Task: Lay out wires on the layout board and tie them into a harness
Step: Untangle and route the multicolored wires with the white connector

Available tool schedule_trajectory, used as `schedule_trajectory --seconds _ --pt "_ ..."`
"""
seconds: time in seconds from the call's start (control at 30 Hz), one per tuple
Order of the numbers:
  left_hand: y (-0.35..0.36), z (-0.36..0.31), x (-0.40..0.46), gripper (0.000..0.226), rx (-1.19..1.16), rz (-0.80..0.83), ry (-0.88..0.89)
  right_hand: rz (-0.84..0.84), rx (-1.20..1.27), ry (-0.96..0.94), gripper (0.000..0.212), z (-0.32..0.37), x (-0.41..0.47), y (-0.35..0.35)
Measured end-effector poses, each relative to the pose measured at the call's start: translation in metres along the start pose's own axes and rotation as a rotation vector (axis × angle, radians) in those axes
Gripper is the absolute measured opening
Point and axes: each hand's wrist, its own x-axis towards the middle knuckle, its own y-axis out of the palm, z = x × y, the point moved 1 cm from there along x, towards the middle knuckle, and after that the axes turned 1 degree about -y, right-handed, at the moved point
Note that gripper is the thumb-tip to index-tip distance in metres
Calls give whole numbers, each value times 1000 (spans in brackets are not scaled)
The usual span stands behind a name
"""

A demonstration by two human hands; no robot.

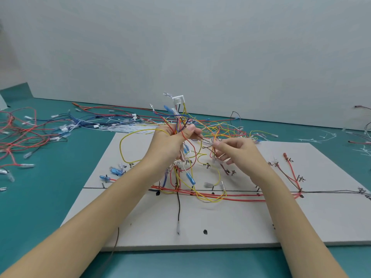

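A tangled bunch of red, yellow and blue wires [180, 121] is lifted above the flat white layout board [230, 221], gripped in the left hand [172, 141], probably to keep the rest steady while one is freed. The right hand [230, 151] pinches a thin dark wire end [212, 141] just beside it (its terminal is too small to tell). Some red wires [220, 195] already lie along the board's drawn line; spare ones sprawl over the teal table [40, 197].
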Motion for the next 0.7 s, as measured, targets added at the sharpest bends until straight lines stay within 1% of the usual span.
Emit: schedule_trajectory --seconds 0.1,0.13,0.2,0.3,0.4,0.47,0.53,0.7 --pt "-1 1 1 24 -36 -1 -12 5 23 -30 9 0 -1 1" --pt "-1 2 1 23 -47 -2 -19 -5 23 -41 8 0 -2 2" --pt "-1 3 2 23 -58 1 -29 -39 6 -64 14 0 -2 4" --pt "0 4 2 23 -58 24 -32 -87 -34 -104 8 1 -2 6" --pt "-2 2 2 24 -77 29 -32 -59 36 -59 15 1 0 1" --pt "-5 0 3 24 -113 18 -32 -13 122 -6 16 0 0 -2" --pt "-8 -2 5 23 -156 -8 -36 1 155 34 15 0 1 -2" --pt "-12 -3 6 26 -196 -67 -32 -102 106 66 13 -2 2 -3"
